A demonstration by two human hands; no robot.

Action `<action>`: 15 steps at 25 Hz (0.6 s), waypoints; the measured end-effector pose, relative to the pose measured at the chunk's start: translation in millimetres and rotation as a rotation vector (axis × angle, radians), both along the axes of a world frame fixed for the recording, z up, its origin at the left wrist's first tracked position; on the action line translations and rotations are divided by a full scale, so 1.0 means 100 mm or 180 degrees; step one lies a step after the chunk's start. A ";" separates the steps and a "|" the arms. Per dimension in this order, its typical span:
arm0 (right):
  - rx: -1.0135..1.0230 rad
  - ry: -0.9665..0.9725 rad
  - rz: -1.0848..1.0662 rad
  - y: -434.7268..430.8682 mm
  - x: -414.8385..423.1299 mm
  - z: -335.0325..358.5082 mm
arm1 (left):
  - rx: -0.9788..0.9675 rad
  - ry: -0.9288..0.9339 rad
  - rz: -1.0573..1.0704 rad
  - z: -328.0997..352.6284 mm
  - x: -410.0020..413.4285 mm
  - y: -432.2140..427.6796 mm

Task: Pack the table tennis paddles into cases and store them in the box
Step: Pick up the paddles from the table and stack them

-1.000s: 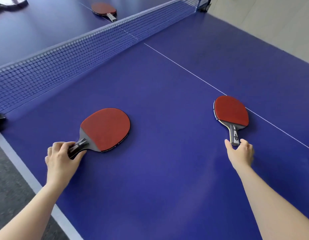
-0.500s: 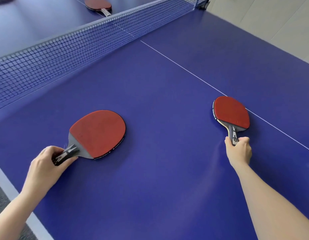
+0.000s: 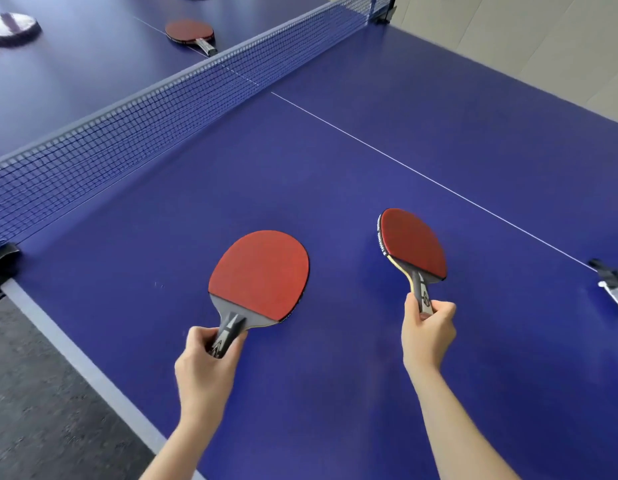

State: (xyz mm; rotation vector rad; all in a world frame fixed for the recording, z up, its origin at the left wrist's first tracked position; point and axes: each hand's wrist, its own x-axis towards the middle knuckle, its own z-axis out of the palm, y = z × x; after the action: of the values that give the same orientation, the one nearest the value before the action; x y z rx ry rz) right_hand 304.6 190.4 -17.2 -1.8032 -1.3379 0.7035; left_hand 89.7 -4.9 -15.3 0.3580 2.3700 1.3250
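My left hand (image 3: 207,362) grips the dark handle of a red-faced paddle (image 3: 262,273), held just above the blue table (image 3: 335,393). My right hand (image 3: 428,332) grips the handle of a second red paddle (image 3: 414,247), tilted so its yellow wooden edge shows. A third red paddle (image 3: 189,31) lies flat beyond the net. A silver paddle case (image 3: 11,25) lies at the far left, and part of another grey case (image 3: 617,289) shows at the right edge.
The net (image 3: 169,109) crosses the table from far right to near left, with a black clamp (image 3: 0,263) at its left post. The table's pale side edge (image 3: 82,362) runs along my left, above dark floor.
Both hands closed round the handles and lifted the paddles off the table. The two paddles came closer together and toward me, and the view shifted left.
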 end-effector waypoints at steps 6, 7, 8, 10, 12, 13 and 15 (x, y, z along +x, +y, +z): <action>-0.0129 0.0414 -0.0313 -1.30 -0.04 0.13 | 0.0097 -0.0681 -0.0037 -0.04 1.01 -0.11; -0.0183 0.0462 -0.0339 -1.46 -0.04 0.13 | 0.0124 -0.0781 -0.0008 -0.06 1.14 -0.11; -0.0212 0.0501 -0.0356 -1.59 -0.04 0.13 | 0.0134 -0.0856 0.0019 -0.07 1.24 -0.11; -0.0172 0.0530 -0.0380 -1.79 -0.03 0.12 | 0.0101 -0.0963 -0.0025 -0.10 1.39 -0.10; -0.0095 0.0513 -0.0360 -1.88 -0.02 0.11 | 0.0106 -0.1091 -0.0186 -0.13 1.47 -0.11; -0.0082 0.0491 -0.0334 -1.90 -0.02 0.10 | 0.0113 -0.1187 -0.0290 -0.14 1.50 -0.12; -0.0059 0.0451 -0.0239 -1.90 -0.04 0.08 | 0.0086 -0.1372 -0.0532 -0.16 1.52 -0.15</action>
State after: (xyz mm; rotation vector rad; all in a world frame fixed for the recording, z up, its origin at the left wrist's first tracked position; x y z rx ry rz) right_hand 300.8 0.1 -8.7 -1.7739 -1.1684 0.7899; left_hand 242.0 -20.4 -30.9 0.2421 1.9248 1.2158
